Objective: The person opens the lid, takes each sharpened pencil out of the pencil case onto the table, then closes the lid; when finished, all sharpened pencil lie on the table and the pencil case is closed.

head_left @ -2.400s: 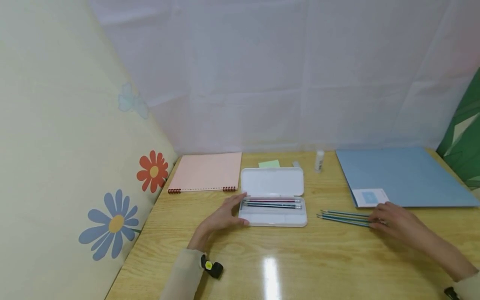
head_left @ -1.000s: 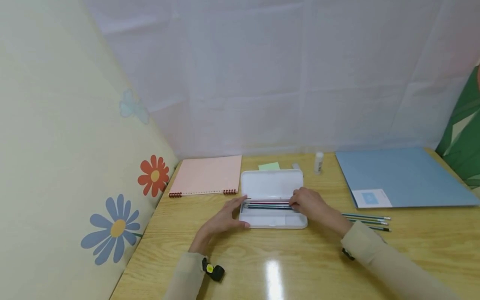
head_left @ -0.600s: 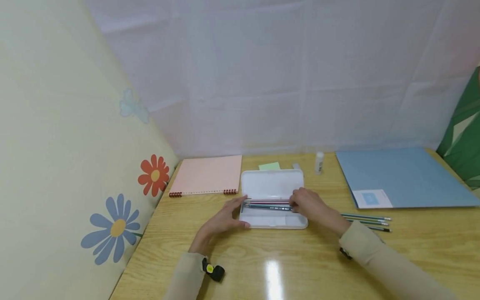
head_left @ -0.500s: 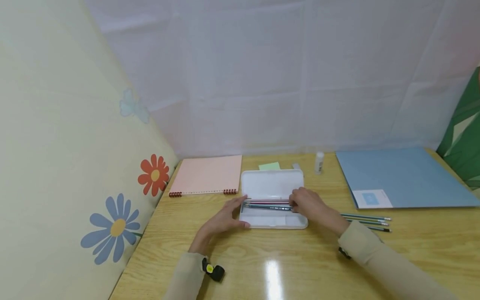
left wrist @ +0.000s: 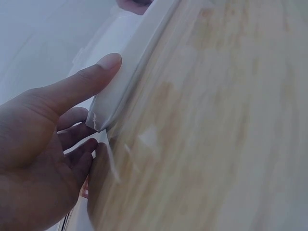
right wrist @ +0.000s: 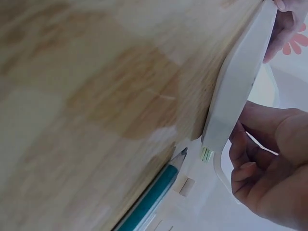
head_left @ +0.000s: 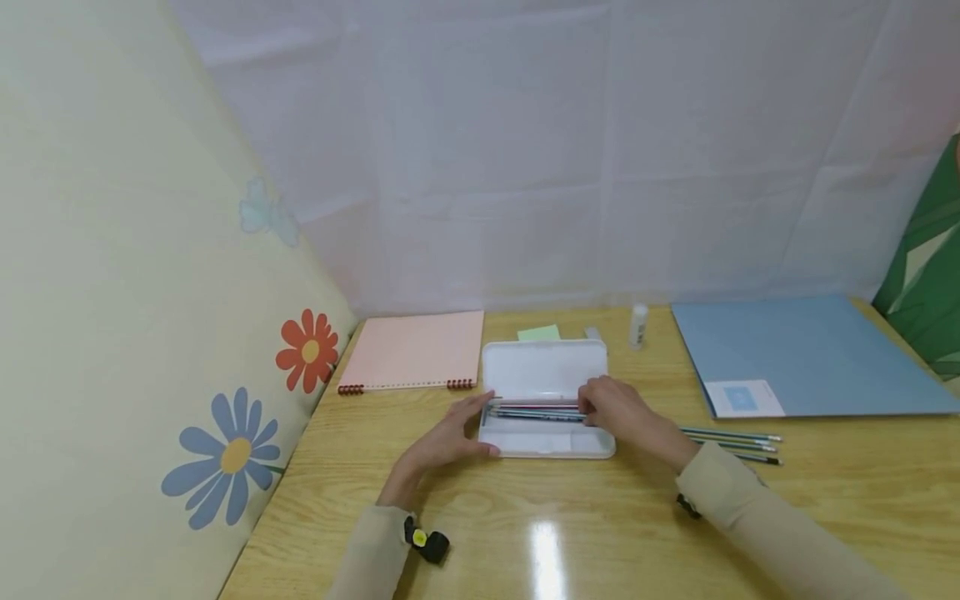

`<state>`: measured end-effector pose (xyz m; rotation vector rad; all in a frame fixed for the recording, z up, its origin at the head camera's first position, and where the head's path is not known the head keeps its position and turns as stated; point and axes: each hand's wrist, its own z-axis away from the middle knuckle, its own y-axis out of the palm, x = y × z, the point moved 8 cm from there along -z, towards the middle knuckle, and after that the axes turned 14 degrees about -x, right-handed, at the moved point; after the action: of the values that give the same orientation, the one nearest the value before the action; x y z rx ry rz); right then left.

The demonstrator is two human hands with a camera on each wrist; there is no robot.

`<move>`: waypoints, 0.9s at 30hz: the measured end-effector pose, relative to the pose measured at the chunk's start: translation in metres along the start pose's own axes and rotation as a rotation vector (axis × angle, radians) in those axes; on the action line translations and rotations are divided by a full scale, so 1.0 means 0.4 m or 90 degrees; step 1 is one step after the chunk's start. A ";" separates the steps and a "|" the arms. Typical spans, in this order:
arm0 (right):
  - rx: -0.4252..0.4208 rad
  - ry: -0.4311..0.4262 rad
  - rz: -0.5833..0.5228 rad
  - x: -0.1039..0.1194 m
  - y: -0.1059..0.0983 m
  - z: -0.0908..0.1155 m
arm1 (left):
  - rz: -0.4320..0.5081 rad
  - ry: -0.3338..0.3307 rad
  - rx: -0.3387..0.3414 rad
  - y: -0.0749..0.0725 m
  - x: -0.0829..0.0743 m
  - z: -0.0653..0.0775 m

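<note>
A white pencil case (head_left: 544, 368) lies with its lid up and several pencils (head_left: 534, 414) in its rear part. My left hand (head_left: 445, 439) grips the case's left end, thumb along the front wall (left wrist: 126, 72) and the other fingers round the end. At the right end, my right hand (head_left: 617, 408) pinches a pencil among those in the case; its fingertips are partly hidden there. In the right wrist view the right hand (right wrist: 274, 154) bends over the case's end. Several loose green and blue pencils (head_left: 738, 437) lie on the table, partly behind the right wrist.
A pink spiral notebook (head_left: 420, 348) lies left of the case. Behind the case are green paper (head_left: 538, 333) and a small grey object (head_left: 592, 332). A glue stick (head_left: 637, 326) stands to the right, beside a large blue folder (head_left: 810, 354).
My right hand has come left from the loose pencils to the case, bringing a pencil into it. It has since barely moved. The left hand stays on the case.
</note>
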<state>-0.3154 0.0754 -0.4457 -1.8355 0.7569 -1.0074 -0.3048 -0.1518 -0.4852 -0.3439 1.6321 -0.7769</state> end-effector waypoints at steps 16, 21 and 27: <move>-0.139 -0.013 -0.150 -0.061 -0.130 0.065 | 0.012 0.010 -0.002 0.002 0.001 -0.001; -0.236 -0.054 -0.187 -0.114 -0.197 0.138 | 0.013 0.012 -0.002 0.002 0.000 -0.001; -0.288 -0.066 -0.166 -0.179 -0.266 0.238 | 0.011 0.015 -0.004 0.001 -0.001 -0.001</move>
<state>-0.2573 0.2169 -0.4003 -2.4079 0.7367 -0.9448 -0.3048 -0.1512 -0.4852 -0.3261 1.6586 -0.7655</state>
